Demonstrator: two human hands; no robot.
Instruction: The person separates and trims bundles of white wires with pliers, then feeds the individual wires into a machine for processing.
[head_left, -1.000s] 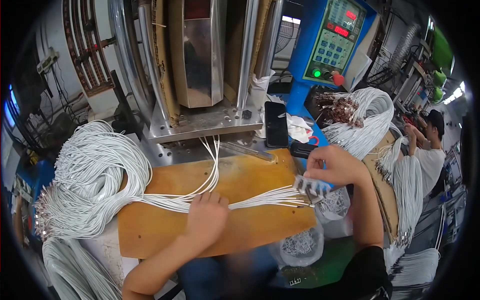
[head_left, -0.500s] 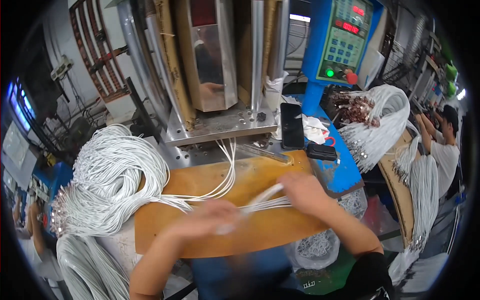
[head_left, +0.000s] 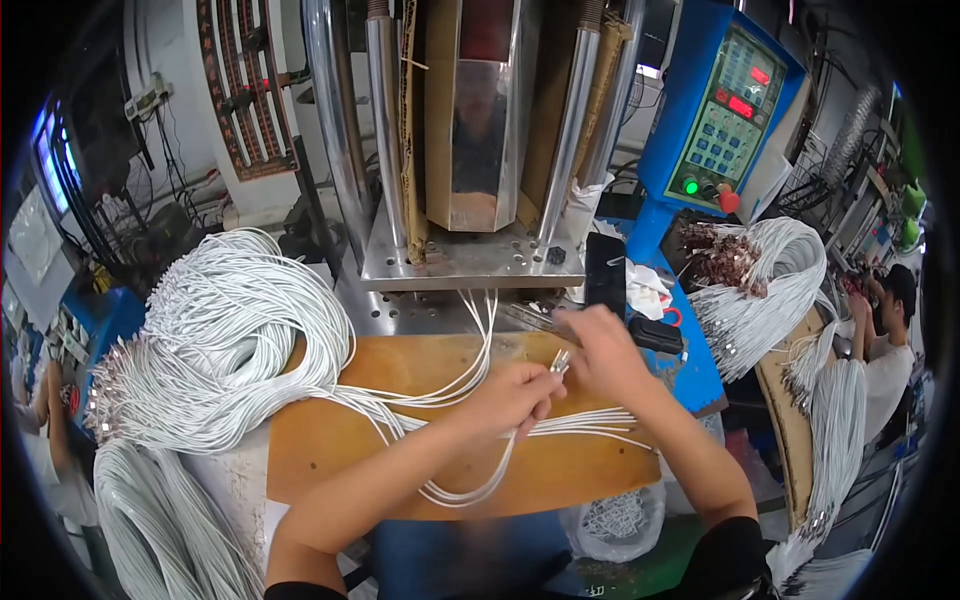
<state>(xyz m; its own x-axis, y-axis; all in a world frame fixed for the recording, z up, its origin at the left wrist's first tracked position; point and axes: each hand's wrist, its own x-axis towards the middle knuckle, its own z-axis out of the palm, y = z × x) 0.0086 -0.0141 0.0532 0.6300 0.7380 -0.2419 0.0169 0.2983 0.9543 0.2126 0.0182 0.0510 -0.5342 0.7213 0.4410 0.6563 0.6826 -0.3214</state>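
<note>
My left hand (head_left: 515, 398) is closed around a few white cables (head_left: 492, 487), which loop down from it over the brown board (head_left: 390, 478). Small metallic cable tips (head_left: 561, 361) stick out past its fingertips. My right hand (head_left: 607, 352) is just right of those tips, its fingers bent and somewhat blurred; whether it grips anything is hidden. Beneath my wrists, more white cable ends (head_left: 590, 422) lie fanned out on the board. Other cables (head_left: 484, 318) run from the board up under the press's metal plate (head_left: 470, 272).
A large coil of white cables (head_left: 240, 320) lies at the left. Ahead stands the press with steel columns (head_left: 386, 130). To its right are a blue control panel (head_left: 725, 120), a black phone (head_left: 606, 272) and a black case (head_left: 655, 335). Another person (head_left: 885, 350) works at far right.
My left hand has moved right and up with cable ends in it, and those cables now form a loop. My right hand has let go of the cable bundle. The view has shifted.
</note>
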